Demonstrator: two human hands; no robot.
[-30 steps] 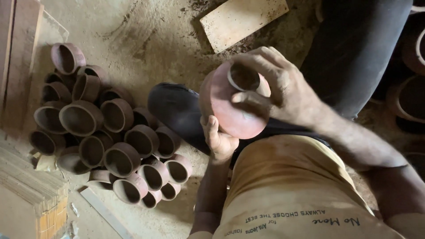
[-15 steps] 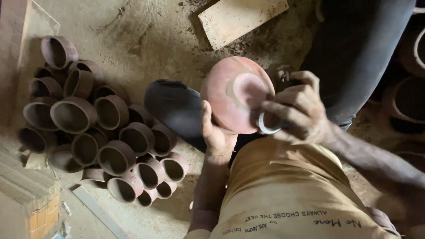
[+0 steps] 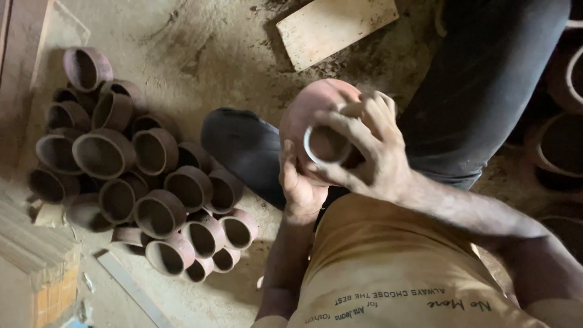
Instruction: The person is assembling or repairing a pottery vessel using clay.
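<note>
A round reddish clay pot [image 3: 311, 108] is held up in front of my chest. My left hand [image 3: 300, 186] cups it from below, with the thumb up along its left side. My right hand [image 3: 371, 153] lies over the front of the pot and grips a small round cup with a pale rim [image 3: 326, 146], which is pressed against the pot's surface. The fingers spread across the top of the pot. The lower right part of the pot is hidden behind my right hand.
A pile of several small dark clay pots [image 3: 152, 182] lies on the dirt floor at left. A black shoe [image 3: 243, 149] and a dark trouser leg [image 3: 486, 85] lie beyond my hands. A flat board [image 3: 337, 27] lies at the top, larger pots [image 3: 559, 140] at right, wooden planks [image 3: 36, 261] at lower left.
The pot has been turned in my left hand. My right hand, with the small cup, has moved from the pot's right side to across its front.
</note>
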